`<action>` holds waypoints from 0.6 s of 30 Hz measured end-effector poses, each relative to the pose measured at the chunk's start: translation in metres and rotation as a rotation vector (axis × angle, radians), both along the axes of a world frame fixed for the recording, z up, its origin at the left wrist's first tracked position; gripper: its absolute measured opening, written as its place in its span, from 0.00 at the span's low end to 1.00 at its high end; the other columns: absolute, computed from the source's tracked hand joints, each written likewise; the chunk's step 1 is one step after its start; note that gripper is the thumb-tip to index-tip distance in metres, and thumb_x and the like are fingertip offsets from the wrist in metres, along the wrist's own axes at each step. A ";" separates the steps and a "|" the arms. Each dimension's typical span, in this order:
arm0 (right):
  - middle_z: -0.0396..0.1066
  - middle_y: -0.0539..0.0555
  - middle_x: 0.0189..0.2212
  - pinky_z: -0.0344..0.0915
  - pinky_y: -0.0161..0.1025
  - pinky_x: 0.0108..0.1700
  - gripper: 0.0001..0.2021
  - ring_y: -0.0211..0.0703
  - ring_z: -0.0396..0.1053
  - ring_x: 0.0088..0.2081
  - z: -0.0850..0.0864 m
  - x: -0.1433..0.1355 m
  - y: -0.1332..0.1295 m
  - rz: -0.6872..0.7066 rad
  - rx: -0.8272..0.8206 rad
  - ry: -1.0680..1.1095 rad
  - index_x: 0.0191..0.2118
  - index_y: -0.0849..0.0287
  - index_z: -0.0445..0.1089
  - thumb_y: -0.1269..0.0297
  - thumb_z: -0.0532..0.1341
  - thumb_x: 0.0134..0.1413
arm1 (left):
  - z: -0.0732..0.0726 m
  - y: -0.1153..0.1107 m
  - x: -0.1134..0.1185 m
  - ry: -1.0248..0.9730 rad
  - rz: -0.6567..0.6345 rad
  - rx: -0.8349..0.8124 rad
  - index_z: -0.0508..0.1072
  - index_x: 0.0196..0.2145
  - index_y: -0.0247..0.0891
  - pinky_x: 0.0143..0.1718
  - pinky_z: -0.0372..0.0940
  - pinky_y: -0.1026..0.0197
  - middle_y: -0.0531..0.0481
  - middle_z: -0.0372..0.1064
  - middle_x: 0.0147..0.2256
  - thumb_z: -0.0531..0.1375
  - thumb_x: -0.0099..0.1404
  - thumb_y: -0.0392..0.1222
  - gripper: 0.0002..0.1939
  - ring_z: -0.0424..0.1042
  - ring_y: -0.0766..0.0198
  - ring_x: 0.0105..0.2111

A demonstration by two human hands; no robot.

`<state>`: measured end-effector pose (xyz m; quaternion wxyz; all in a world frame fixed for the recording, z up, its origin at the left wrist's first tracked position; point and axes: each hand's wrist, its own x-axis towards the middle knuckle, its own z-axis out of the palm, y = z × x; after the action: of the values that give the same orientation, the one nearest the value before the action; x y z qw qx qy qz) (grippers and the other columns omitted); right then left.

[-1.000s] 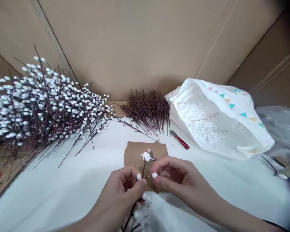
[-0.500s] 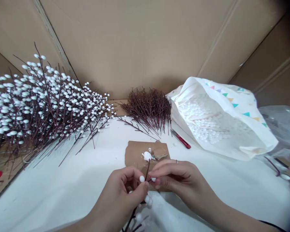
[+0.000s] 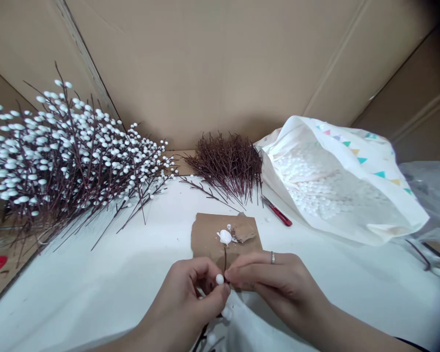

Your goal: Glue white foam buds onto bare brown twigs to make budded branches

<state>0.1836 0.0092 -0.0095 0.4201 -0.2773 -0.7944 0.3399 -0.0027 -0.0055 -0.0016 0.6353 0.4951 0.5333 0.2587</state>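
Note:
My left hand [image 3: 201,288] is closed around a thin brown artificial twig [image 3: 225,259], whose bare tip points up and away from me. One white berry [image 3: 219,279] sits on the twig by my left thumb, and blurred berries hang below the hand. My right hand [image 3: 267,276] pinches at the twig's side; the white berry seen between its fingers a moment ago is now covered by them. Just beyond the tip, a blob of white glue [image 3: 225,237] lies on a piece of brown cardboard [image 3: 207,230].
Berry-covered branches [image 3: 77,151] are heaped at left. Bare brown twigs [image 3: 229,164] lie at the back centre, near a red utility knife [image 3: 280,215]. An open white bag [image 3: 374,215] of white berries stands at right. Cardboard walls [image 3: 220,68] enclose the table's back.
My right fingers have closed in against the twig and now cover the berry that showed between them. Both hands and the twig sit slightly lower in view.

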 end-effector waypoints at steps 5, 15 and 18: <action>0.75 0.50 0.26 0.67 0.25 0.31 0.08 0.32 0.72 0.27 0.002 0.000 0.000 -0.082 -0.080 -0.072 0.37 0.61 0.73 0.78 0.58 0.57 | -0.002 0.003 0.001 0.013 0.000 -0.028 0.67 0.24 0.36 0.21 0.51 0.67 0.60 0.56 0.18 0.62 0.56 0.43 0.09 0.55 0.71 0.19; 0.75 0.53 0.26 0.67 0.28 0.30 0.12 0.34 0.72 0.28 0.000 0.001 0.000 -0.025 -0.115 -0.055 0.31 0.60 0.73 0.71 0.54 0.62 | -0.002 -0.002 0.000 -0.043 -0.023 -0.059 0.68 0.25 0.35 0.23 0.51 0.66 0.58 0.60 0.19 0.63 0.55 0.40 0.08 0.57 0.70 0.21; 0.75 0.53 0.25 0.68 0.29 0.30 0.13 0.35 0.73 0.27 0.000 -0.001 0.000 -0.032 -0.143 -0.055 0.29 0.59 0.72 0.69 0.54 0.63 | -0.001 -0.001 0.001 -0.049 -0.027 -0.076 0.67 0.25 0.36 0.23 0.49 0.66 0.58 0.60 0.19 0.63 0.54 0.41 0.08 0.57 0.70 0.21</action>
<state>0.1827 0.0090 -0.0097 0.3829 -0.3285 -0.7747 0.3812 -0.0022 -0.0064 -0.0031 0.6700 0.4714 0.5200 0.2417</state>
